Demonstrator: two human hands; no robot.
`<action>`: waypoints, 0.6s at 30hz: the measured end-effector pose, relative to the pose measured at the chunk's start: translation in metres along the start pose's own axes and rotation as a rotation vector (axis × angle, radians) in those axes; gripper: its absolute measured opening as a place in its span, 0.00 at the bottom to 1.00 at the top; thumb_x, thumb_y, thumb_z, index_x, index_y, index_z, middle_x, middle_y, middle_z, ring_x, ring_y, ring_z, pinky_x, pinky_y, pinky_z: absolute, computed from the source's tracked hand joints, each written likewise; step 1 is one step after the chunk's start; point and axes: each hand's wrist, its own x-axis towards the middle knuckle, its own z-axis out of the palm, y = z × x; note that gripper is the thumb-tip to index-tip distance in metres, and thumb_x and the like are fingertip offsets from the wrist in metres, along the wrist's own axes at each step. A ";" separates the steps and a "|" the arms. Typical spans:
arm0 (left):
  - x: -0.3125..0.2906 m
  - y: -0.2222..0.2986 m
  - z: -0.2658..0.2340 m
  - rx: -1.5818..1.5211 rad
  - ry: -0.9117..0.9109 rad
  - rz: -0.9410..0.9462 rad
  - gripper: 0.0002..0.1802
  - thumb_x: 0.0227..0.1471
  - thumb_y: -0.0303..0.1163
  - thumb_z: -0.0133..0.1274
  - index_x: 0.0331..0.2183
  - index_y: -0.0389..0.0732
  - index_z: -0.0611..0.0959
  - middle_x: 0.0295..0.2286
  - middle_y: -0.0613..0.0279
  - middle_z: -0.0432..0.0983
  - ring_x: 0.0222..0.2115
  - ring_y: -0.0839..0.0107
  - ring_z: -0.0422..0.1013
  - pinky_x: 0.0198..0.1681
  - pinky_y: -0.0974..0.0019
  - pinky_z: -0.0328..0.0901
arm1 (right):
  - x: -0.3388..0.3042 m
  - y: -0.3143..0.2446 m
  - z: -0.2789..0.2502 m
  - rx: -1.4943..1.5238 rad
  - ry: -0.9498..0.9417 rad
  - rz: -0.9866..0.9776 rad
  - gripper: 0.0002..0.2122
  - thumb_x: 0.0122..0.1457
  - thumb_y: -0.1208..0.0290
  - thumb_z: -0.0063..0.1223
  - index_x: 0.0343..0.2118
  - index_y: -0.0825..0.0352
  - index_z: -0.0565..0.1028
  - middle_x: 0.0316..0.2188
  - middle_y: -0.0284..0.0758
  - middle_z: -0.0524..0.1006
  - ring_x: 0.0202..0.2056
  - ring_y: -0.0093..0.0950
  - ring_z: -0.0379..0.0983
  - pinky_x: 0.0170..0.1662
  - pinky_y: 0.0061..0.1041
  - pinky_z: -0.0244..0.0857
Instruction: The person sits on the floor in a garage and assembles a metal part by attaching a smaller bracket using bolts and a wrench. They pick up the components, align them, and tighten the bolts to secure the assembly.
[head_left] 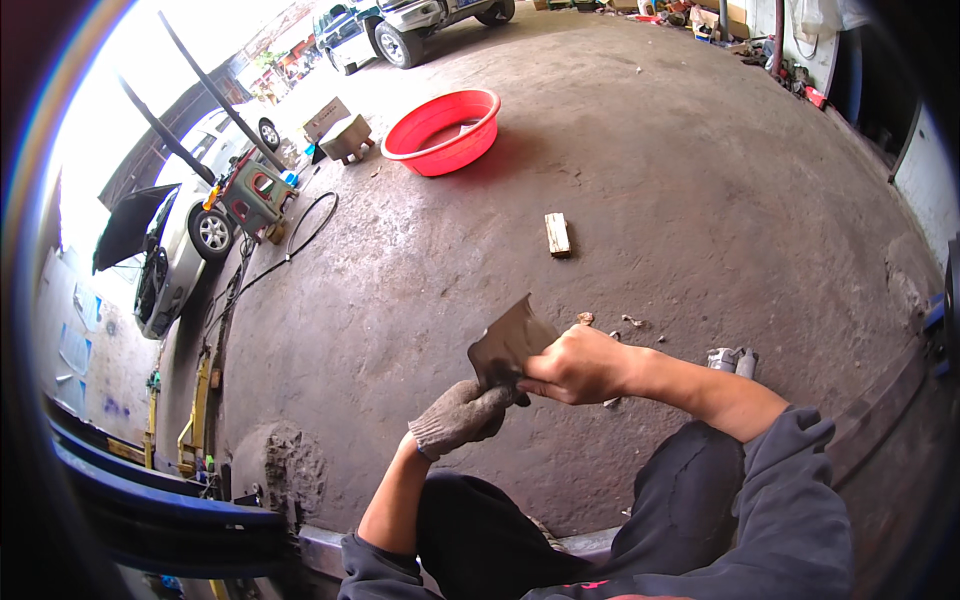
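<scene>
My left hand (465, 415), in a dirty knitted work glove, grips the lower end of a flat, grey-brown piece (500, 340) with a slightly curled edge. Whether it is metal or a stiff sheet I cannot tell. Bare, my right hand (578, 365) is closed in a fist against the right side of that piece; what its fingers pinch is hidden. Both hands are in front of my knees, above the floor. Beyond them a pale wooden block (557, 235) lies on the concrete.
Small crumbs (632, 321) and a grey metal tool (735, 360) lie by my right forearm. Farther off stand a red basin (442, 135), a low stool (347, 138) and a green stool (257, 195) with a black hose (310, 230). Blue metal beams (180, 530) border the lower left.
</scene>
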 end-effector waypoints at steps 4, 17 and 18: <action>0.002 -0.011 0.002 -0.156 0.131 0.045 0.21 0.66 0.49 0.48 0.35 0.40 0.81 0.18 0.75 0.63 0.18 0.82 0.56 0.21 0.72 0.51 | 0.007 -0.007 -0.002 0.174 0.141 0.062 0.17 0.65 0.60 0.53 0.24 0.67 0.72 0.17 0.47 0.75 0.22 0.51 0.74 0.27 0.44 0.67; 0.009 -0.017 0.009 -0.096 0.394 0.232 0.23 0.67 0.52 0.45 0.29 0.44 0.75 0.18 0.73 0.66 0.17 0.82 0.58 0.20 0.72 0.51 | 0.020 -0.021 0.030 0.728 0.268 0.455 0.18 0.69 0.61 0.50 0.27 0.72 0.75 0.17 0.42 0.75 0.19 0.30 0.72 0.26 0.34 0.65; 0.009 -0.016 0.009 -0.098 0.399 0.232 0.23 0.67 0.52 0.46 0.29 0.44 0.76 0.18 0.73 0.66 0.17 0.82 0.58 0.20 0.72 0.51 | 0.020 -0.022 0.032 0.701 0.291 0.442 0.18 0.69 0.60 0.50 0.27 0.72 0.75 0.17 0.41 0.75 0.19 0.29 0.71 0.25 0.33 0.65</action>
